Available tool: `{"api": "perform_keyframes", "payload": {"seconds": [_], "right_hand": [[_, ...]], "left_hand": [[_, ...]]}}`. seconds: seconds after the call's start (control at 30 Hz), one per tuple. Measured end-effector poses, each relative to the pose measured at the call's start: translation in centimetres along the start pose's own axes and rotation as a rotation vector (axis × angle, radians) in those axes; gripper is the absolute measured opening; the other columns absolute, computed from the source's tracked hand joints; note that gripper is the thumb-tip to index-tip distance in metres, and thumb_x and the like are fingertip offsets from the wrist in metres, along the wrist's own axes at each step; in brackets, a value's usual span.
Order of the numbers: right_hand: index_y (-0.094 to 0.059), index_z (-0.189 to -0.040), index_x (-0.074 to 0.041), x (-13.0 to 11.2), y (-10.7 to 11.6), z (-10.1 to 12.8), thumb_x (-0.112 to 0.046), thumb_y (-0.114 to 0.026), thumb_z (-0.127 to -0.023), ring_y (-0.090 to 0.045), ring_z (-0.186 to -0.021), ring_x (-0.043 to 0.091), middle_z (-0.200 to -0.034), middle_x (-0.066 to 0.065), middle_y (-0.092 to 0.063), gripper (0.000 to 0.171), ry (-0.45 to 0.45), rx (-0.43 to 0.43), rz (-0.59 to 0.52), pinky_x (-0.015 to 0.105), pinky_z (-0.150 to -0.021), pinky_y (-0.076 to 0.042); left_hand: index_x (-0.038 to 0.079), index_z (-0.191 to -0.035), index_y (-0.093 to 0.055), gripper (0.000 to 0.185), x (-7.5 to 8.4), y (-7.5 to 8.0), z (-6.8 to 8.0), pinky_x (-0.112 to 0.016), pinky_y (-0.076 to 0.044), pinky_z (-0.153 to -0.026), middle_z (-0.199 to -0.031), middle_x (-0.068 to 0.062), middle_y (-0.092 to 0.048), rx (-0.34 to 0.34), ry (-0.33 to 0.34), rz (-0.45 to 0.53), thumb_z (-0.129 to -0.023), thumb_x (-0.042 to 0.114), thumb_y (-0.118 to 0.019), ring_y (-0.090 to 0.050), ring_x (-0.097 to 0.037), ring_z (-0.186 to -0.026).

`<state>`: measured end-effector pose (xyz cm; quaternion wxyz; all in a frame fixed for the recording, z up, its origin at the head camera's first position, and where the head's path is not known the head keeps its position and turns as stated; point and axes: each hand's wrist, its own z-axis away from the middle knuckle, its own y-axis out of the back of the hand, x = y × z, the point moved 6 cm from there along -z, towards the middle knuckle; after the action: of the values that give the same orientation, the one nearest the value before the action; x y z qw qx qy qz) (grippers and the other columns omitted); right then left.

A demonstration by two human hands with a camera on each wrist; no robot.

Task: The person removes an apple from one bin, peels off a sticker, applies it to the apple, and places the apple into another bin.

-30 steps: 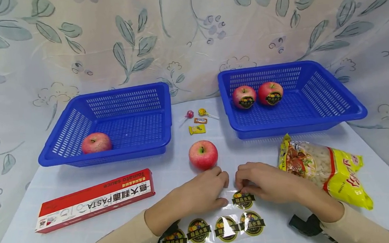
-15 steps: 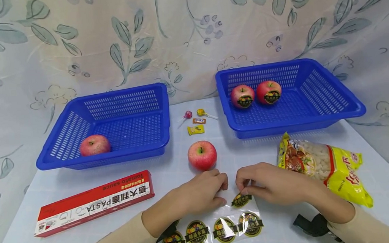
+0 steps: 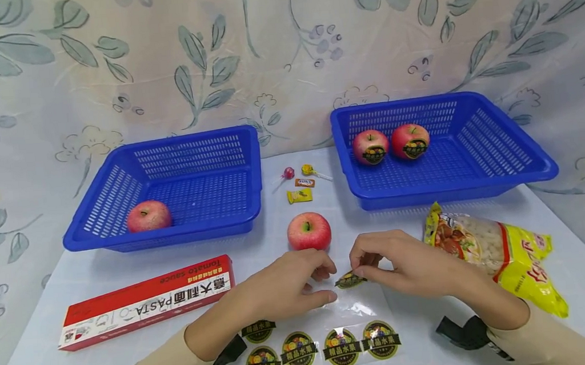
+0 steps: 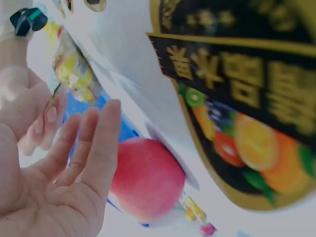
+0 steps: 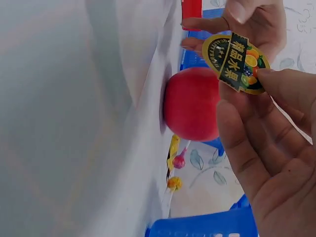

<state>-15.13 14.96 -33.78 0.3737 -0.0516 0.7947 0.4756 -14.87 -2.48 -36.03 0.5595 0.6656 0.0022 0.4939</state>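
My right hand (image 3: 414, 261) pinches a black-and-gold fruit sticker (image 3: 350, 280) between thumb and fingertip. In the right wrist view the sticker (image 5: 236, 63) shows fruit pictures and a dark banner with lettering. Just left of it is my left hand (image 3: 285, 286), fingers apart and holding nothing; the left wrist view shows its fingers (image 4: 102, 148) fairly straight. Below both hands lies a clear sticker sheet (image 3: 351, 309), with a row of round stickers along its near edge and one more partly under the left forearm. A red apple (image 3: 309, 233) stands right behind the left hand.
Left, a blue basket (image 3: 223, 225) holds one plain apple (image 3: 148, 215); right, another blue basket (image 3: 458, 189) holds two stickered apples. Two lollipops and two small wrapped candies (image 3: 300, 195) lie between. A pasta box (image 3: 147, 303) lies left, a yellow food bag (image 3: 526, 267) right.
The sticker has come off the sheet and moved up and left in my right hand's pinch. My left hand's fingers and thumb have spread apart.
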Motion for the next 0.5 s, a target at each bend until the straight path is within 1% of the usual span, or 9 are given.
{"api": "perform_keyframes", "payload": {"seconds": [0.13,0.27,0.3,0.37,0.5], "right_hand": [[-0.065,-0.104,-0.021,-0.3,-0.2,-0.7,-0.005,-0.067,-0.099,-0.066,-0.087,0.001,-0.096,-0.012,-0.068,0.017,0.051,0.040,-0.005,0.023,-0.078,-0.058],[-0.066,-0.103,-0.020,-0.5,-0.5,-1.3,-0.003,-0.070,-0.096,-0.067,-0.085,0.002,-0.093,-0.010,-0.069,0.018,0.088,0.079,-0.006,0.022,-0.076,-0.057],[-0.066,-0.103,-0.019,-0.4,-0.6,-1.5,-0.003,-0.070,-0.096,-0.067,-0.084,0.002,-0.093,-0.010,-0.069,0.018,0.086,0.083,-0.012,0.022,-0.075,-0.057],[-0.067,-0.104,-0.019,-0.2,-0.7,-1.7,-0.004,-0.071,-0.096,-0.067,-0.082,0.002,-0.093,-0.011,-0.069,0.018,0.062,0.085,-0.024,0.022,-0.073,-0.057],[-0.065,-0.109,-0.019,0.4,-1.0,-2.1,-0.009,-0.074,-0.095,-0.067,-0.079,0.002,-0.092,-0.012,-0.069,0.020,-0.011,0.076,-0.049,0.024,-0.071,-0.058]], "left_hand": [[0.012,-0.111,-0.067,0.018,-0.2,0.6,0.8,-0.015,-0.056,-0.080,-0.102,0.007,-0.069,0.065,-0.019,0.074,-0.097,0.022,-0.072,-0.064,-0.003,-0.096],[0.015,-0.100,-0.069,0.003,-0.3,0.9,1.2,-0.017,-0.056,-0.078,-0.091,0.013,-0.068,0.128,-0.071,0.051,-0.098,0.017,-0.070,-0.063,0.002,-0.089],[0.016,-0.098,-0.069,0.001,-0.3,1.0,1.3,-0.018,-0.056,-0.078,-0.090,0.013,-0.068,0.145,-0.084,0.042,-0.098,0.016,-0.069,-0.063,0.002,-0.088],[0.017,-0.095,-0.068,0.005,-0.3,1.3,1.5,-0.019,-0.057,-0.076,-0.088,0.012,-0.068,0.186,-0.102,0.025,-0.098,0.013,-0.069,-0.064,0.001,-0.087],[0.018,-0.092,-0.067,0.009,-0.6,1.9,2.0,-0.022,-0.058,-0.074,-0.088,0.010,-0.068,0.248,-0.095,0.018,-0.096,0.010,-0.069,-0.065,-0.001,-0.087]]}}
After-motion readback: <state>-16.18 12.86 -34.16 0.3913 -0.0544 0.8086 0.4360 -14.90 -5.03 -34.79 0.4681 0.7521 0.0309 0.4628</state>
